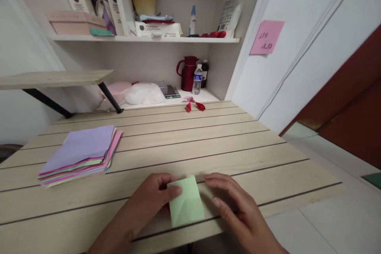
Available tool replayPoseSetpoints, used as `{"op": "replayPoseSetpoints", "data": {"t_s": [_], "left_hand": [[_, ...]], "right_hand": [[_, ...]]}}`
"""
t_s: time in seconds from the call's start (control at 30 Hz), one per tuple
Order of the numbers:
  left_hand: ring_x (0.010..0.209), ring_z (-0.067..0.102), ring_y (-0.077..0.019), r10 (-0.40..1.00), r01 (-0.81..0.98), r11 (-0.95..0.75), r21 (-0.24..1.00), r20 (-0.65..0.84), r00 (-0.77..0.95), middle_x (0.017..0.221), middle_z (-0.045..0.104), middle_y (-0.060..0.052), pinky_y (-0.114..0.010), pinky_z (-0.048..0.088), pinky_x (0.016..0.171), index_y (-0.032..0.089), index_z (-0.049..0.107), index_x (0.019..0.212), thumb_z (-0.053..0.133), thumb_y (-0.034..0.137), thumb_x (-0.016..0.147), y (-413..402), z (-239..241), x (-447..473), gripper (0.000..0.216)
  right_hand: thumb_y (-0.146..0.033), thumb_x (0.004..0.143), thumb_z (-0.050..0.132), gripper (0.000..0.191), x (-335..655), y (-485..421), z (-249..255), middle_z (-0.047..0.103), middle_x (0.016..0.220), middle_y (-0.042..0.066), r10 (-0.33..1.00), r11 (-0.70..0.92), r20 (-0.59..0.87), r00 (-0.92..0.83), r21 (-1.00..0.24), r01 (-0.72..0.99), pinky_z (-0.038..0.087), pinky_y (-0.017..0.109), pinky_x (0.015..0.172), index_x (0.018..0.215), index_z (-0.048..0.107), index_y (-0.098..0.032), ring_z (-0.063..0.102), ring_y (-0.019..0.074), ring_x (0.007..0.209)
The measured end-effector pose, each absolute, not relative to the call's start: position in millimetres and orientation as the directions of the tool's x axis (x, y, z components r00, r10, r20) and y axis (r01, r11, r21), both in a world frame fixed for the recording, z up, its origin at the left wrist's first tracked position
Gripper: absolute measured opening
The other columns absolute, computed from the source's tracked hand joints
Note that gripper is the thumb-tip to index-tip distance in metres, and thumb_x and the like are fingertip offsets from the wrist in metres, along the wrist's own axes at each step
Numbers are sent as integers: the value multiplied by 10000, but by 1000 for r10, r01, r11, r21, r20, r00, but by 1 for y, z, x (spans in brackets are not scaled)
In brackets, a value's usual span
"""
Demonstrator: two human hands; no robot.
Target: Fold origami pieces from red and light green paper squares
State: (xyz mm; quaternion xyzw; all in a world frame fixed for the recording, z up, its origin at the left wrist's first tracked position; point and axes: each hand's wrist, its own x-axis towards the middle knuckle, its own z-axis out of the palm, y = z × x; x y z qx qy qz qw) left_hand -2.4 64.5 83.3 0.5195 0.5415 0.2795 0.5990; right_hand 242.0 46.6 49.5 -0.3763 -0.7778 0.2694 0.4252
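Your left hand point(151, 196) holds the green paper point(187, 204) at its left edge, near the front of the tabletop point(166, 143). The fingers of this hand are clamped on the paper, with the thumb flat on its upper face. The fingers of your right hand point(238, 206) are apart and curved, just beside the paper's right edge.

A stack of coloured sheets point(80, 149), lilac on top, lies to the left of the paper, well apart from it; its edges are uneven. Behind the stack, a raised wooden shelf point(56, 77) stands on black legs at the left rear. At the rear edge of the tabletop lie two small red pieces point(200, 106), with a pink piece point(189, 99) close behind them. Beyond, a dark red jug point(187, 75) stands beside a water bottle point(197, 81), which partly covers a dark bottle point(204, 73).

The left thumb covers part of the paper, and most of the other left fingers are hidden behind it. Both forearms are cut off by the lower frame edge. The contents of the white bag point(144, 94) cannot be made out. The handwriting on the pink note point(267, 37) is only partly legible.
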Motion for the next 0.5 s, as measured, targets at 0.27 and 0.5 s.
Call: {"op": "replayPoseSetpoints", "data": {"t_s": [0.27, 0.5], "left_hand": [[750, 573, -138, 997, 28, 14, 999, -16, 71, 790, 619, 8, -251, 451, 706, 195, 626, 801, 717, 416, 745, 59, 70, -9, 245], [884, 650, -149, 603, 669, -654, 354, 777, 179, 934, 696, 12, -272, 520, 808, 321, 680, 926, 584, 131, 853, 35, 60, 1, 224]], "right_hand": [[-353, 858, 696, 725, 231, 52, 41, 495, 1454, 145, 882, 438, 383, -276, -882, 174, 500, 459, 1032, 1479, 327, -289, 559, 304, 1271], [-76, 748, 611, 786, 213, 58, 42, 422, 1491, 121, 719, 695, 620, -316, -629, 348, 440, 444, 1099, 1467, 356, -263, 383, 290, 1414]]}}
